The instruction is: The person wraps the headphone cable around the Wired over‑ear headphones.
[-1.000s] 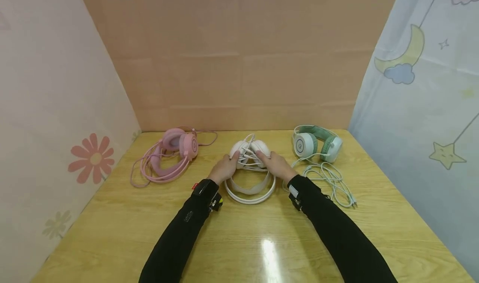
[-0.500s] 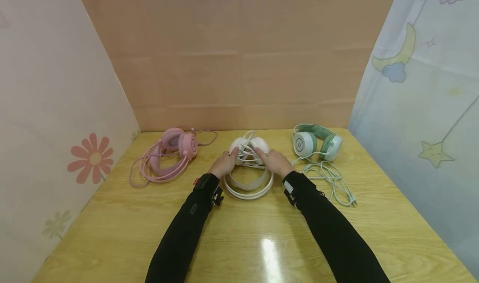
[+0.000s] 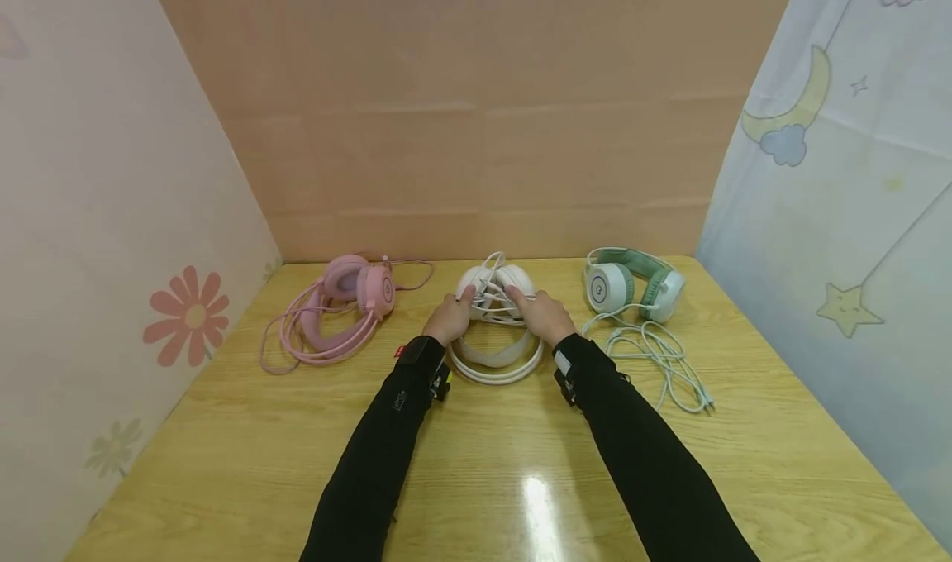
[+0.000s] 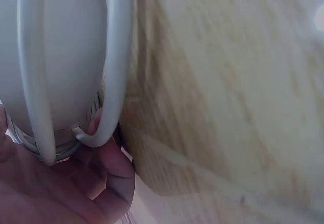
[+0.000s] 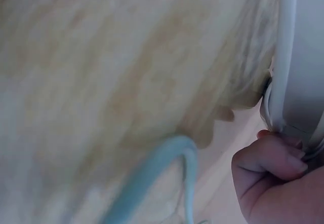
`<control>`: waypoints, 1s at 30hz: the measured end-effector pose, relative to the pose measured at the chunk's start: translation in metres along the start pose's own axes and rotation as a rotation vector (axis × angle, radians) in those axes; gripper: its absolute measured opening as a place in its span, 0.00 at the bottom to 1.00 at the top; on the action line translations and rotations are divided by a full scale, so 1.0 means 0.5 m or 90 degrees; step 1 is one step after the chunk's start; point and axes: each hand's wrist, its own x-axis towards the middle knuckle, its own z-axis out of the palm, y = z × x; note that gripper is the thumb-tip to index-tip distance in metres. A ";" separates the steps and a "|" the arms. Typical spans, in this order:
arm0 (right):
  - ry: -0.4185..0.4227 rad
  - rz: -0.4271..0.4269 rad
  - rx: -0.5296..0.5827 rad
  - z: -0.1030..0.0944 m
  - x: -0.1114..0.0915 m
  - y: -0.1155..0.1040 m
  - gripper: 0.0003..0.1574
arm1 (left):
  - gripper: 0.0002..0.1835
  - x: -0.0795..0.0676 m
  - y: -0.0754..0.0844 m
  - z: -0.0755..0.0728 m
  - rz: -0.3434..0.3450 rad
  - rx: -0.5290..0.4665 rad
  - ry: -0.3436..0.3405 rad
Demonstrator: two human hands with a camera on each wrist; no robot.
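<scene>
White headphones (image 3: 496,378) lie at the middle of the table's far part, band towards me and ear cups away. Their white cable (image 3: 492,299) is bundled over the cups. My left hand (image 3: 449,318) grips the left cup side, thumb on top by the cable. On the other side my right hand (image 3: 548,317) holds the right cup the same way. Curled fingers (image 4: 119,176) show under the band's end in the left wrist view. The right wrist view has bent fingers (image 5: 273,155) at the white band's edge; the fingertips there are partly hidden.
Pink headphones (image 3: 375,289) with a looped pink cable lie at the back left. White and green headphones (image 3: 608,288) stand at the back right, their pale green cable (image 3: 654,347) trailing towards me. A brown panel (image 3: 483,165) rises behind the wooden table (image 3: 476,463).
The white headphones have slid a little away from me towards the back panel, with both hands gripping them throughout. The pink and green headphones stay where they were.
</scene>
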 end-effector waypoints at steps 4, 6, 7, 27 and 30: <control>-0.008 0.001 0.009 0.004 -0.001 0.008 0.70 | 0.45 -0.001 0.000 0.002 -0.002 -0.005 0.003; -0.007 0.003 0.012 0.005 0.000 0.013 0.71 | 0.46 -0.001 -0.001 0.003 0.001 -0.005 0.002; -0.007 0.003 0.012 0.005 0.000 0.014 0.71 | 0.46 -0.001 -0.001 0.004 0.002 -0.007 0.001; -0.015 -0.002 0.002 -0.003 -0.009 0.004 0.66 | 0.46 -0.008 0.005 0.001 -0.006 -0.013 -0.015; -0.021 -0.006 0.020 -0.004 -0.010 0.003 0.65 | 0.46 -0.006 0.002 0.002 -0.010 -0.012 -0.016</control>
